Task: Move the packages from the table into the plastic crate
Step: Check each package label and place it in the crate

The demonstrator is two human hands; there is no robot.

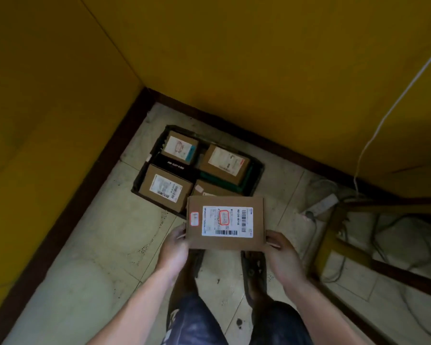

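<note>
The tiled floor (85, 270) carries a dark plastic crate (258, 174) in the corner, with several packages (166, 186) inside. At the crate's 6 o'clock a flat cardboard box (225, 224) is held in the air, label up. The left hand (174, 245) grips its 8 o'clock corner and the right hand (281, 252) its 4 o'clock corner, fingers (181, 235) curled round the edges. It looks stiff and light, so opposite edges seem the best places to hold it.

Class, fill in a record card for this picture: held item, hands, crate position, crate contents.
Held item: cardboard package, shipping label facing up
Hands: left hand and right hand hold its opposite ends
Crate position: dark plastic crate on the tiled floor, near the yellow wall
Crate contents: at least four labelled cardboard packages
</note>
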